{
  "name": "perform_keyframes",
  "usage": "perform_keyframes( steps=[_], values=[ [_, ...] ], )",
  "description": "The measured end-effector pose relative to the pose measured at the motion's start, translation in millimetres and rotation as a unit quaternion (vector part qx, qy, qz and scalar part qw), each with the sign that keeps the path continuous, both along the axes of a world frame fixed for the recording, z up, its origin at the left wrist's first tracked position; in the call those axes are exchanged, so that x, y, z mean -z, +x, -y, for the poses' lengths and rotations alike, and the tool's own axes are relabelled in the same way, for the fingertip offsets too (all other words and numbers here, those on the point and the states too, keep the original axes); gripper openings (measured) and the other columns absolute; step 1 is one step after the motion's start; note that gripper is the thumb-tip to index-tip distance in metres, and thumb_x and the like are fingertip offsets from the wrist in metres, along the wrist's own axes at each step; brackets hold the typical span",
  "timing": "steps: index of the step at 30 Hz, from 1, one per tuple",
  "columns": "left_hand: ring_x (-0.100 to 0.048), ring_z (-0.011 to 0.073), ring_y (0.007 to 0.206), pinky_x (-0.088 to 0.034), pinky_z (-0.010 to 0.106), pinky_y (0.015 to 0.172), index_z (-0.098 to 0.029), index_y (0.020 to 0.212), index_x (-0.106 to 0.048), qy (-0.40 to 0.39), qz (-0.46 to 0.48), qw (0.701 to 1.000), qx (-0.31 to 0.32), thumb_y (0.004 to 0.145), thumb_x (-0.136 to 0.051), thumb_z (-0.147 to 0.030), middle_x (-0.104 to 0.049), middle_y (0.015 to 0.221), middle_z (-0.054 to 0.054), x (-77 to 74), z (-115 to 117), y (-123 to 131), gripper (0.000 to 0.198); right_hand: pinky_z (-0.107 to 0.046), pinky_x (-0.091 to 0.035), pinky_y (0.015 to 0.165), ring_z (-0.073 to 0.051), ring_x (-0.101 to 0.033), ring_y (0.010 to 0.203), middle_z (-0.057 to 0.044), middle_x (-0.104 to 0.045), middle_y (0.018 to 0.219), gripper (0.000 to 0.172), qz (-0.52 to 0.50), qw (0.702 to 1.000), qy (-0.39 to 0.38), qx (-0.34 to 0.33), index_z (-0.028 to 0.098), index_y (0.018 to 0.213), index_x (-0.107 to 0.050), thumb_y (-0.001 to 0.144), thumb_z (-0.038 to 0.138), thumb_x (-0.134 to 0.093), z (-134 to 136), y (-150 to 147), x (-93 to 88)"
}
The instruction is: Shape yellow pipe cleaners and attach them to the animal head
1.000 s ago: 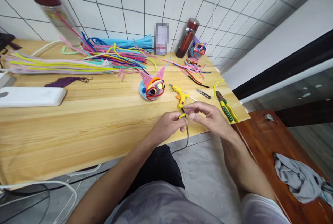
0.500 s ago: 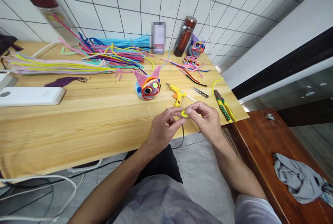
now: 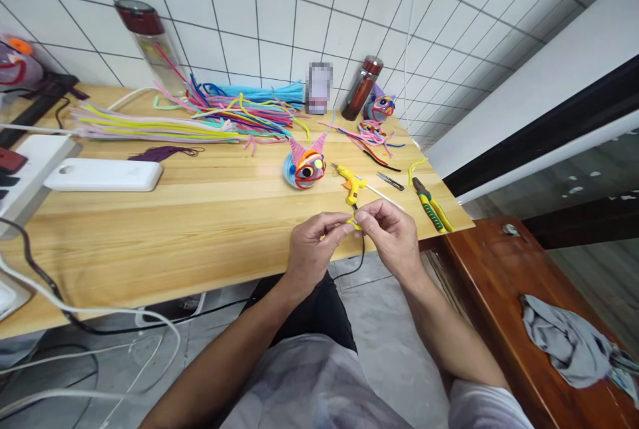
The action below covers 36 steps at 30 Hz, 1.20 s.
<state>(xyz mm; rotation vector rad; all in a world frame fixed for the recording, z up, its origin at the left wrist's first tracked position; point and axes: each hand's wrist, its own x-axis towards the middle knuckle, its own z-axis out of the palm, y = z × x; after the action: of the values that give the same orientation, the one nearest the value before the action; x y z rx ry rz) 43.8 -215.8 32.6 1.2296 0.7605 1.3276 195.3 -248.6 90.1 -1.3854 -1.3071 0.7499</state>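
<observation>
My left hand and right hand meeting over the tabletop edge, fingers of both pinching a small yellow pipe-cleaner piece, glue gun lying just beyond, pliers sitting to the right.

Pale wooden plank counter: smooth, satin sheen, visible grain. Small yellow fuzzy chenille piece in grip of both hands: matt, fibrous. Multicoloured pipe-cleaner pile: soft, fuzzy. Round cat-eared figure of wound chenille: matt, woolly. Yellow plastic glue gun: smooth, slightly glossy. Green-yellow-handled pliers: dull metal jaws. White rectangular plastic power bank: smooth. White wall tiles: glossy. Crumpled grey cloth on dark polished wooden bench.
</observation>
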Motion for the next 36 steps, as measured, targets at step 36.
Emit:
perform_keyframes(
  steps=[36],
  values=[
    [-0.054,0.0096,0.058,-0.048,0.024,0.057,-0.018,0.092,-0.084,-0.137,0.072,0.988,0.017,0.078,-0.087,-0.047,-0.07,0.068,-0.001,-6.2,-7,-66,0.032,-0.036,-0.057,0.077,-0.021,-0.07,0.082,-0.003,-0.075,0.089,0.015,0.079,0.992,0.084,-0.05,0.028,0.096,-0.076,0.102,0.042,-0.076,-11,-60,27.3]
  ],
)
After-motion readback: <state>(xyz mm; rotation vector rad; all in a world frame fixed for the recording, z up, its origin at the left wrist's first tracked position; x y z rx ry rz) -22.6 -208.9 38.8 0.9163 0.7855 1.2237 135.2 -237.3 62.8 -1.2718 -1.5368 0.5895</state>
